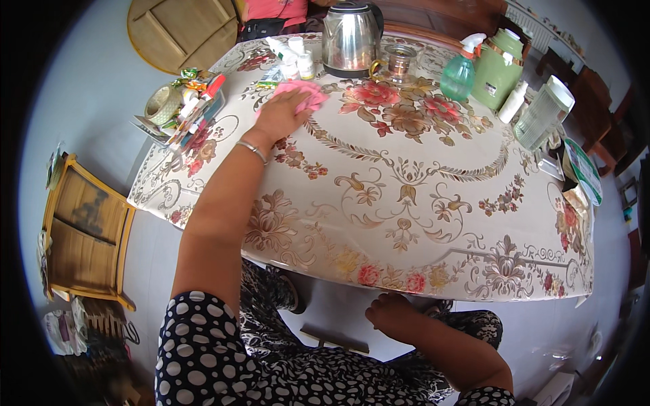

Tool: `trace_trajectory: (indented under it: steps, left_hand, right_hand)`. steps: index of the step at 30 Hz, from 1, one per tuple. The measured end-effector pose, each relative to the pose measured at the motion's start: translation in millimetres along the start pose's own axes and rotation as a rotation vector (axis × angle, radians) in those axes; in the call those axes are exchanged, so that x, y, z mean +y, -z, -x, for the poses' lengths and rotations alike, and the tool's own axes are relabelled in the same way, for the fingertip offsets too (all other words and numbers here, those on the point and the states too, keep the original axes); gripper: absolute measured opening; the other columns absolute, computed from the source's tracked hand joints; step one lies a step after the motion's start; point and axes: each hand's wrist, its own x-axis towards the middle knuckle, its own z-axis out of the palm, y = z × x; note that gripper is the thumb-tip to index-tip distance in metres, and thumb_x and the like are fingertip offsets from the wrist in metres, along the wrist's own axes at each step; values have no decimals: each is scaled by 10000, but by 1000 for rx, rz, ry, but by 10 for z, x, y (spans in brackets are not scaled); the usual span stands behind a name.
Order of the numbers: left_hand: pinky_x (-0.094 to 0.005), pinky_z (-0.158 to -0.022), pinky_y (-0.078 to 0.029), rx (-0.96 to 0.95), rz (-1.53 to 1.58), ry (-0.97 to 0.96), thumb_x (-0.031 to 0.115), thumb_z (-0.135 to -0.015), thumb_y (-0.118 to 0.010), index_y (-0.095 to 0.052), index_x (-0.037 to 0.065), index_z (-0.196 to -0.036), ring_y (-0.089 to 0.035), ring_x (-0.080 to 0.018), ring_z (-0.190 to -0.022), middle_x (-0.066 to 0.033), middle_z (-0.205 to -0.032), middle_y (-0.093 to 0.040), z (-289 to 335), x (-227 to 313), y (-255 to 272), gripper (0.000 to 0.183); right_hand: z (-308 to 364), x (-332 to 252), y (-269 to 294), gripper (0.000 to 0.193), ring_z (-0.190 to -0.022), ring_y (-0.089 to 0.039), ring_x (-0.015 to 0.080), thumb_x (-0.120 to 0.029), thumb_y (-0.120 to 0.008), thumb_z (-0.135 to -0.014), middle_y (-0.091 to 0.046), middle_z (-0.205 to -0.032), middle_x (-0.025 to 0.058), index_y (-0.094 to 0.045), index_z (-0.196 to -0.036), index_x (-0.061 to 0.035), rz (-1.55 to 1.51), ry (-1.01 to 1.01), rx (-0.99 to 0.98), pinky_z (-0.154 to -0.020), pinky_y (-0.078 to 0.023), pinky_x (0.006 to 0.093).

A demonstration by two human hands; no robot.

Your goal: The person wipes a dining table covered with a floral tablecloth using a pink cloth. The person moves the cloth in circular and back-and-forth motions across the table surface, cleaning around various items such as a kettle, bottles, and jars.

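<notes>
With my left arm stretched across the table, my left hand point(281, 116) presses a pink cloth point(311, 97) onto the flowered tablecloth point(325, 196); the cloth's bunched part shows beyond my fingers. A silver bangle point(254, 150) circles that wrist. Just past the cloth stand several small white bottles point(298, 59). To its left is a clear organizer box point(210, 111) crowded with small items and a roll of tape point(163, 105). My right hand point(394, 318) is curled into a loose fist below the table's near edge, above my lap, with nothing visible in it.
At the far side stand a steel kettle point(351, 39) and a glass cup point(400, 62). Further right are a green spray bottle point(460, 71), a green thermos point(497, 71), a white bottle point(513, 101) and a glass jug point(543, 114). A wooden chair point(88, 227) stands left; another person point(276, 10) is behind the table.
</notes>
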Motion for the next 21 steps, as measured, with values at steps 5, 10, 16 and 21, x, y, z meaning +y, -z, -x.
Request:
trace_trajectory:
  steps: [5, 10, 16, 21]
  left_hand:
    - [-395, -1009, -382, -29, -77, 199, 410, -852, -573, -537, 176, -1269, -494, -300, -1188, -115, -1296, -529, 586, -353, 384, 479]
    - [-403, -1026, -368, -44, -155, 305, 413, -870, -545, -519, 190, -1291, -455, -319, -1234, -147, -1335, -490, 1335, -721, 814, 477]
    - [-415, -1040, -350, -116, -291, 587, 488, -853, -514, -444, 227, -1353, -445, -337, -1243, -102, -1374, -462, 1791, -529, 1197, 568]
    - [-419, -1042, -346, -195, -281, 745, 458, -832, -503, -429, 247, -1366, -431, -349, -1251, -75, -1397, -442, 1760, -202, 1239, 579]
  right_hand:
    - [52, 24, 86, 245, -906, -575, 276, -252, -677, -752, -605, -876, 97, -591, -867, -54, 59, 14, 4, -811, -441, 388]
    - [83, 29, 35, 284, -909, -579, 280, -289, -683, -753, -610, -897, 100, -598, -894, -57, 87, 19, -1, -804, -447, 403]
    - [115, 49, -34, 134, -907, -630, 301, -121, -595, -731, -681, -829, 129, -705, -790, -75, 78, -33, 178, -878, -456, 425]
    - [177, -24, -89, 152, -860, -643, 288, -125, -575, -709, -684, -793, 106, -708, -765, -78, 175, -5, 309, -871, -456, 412]
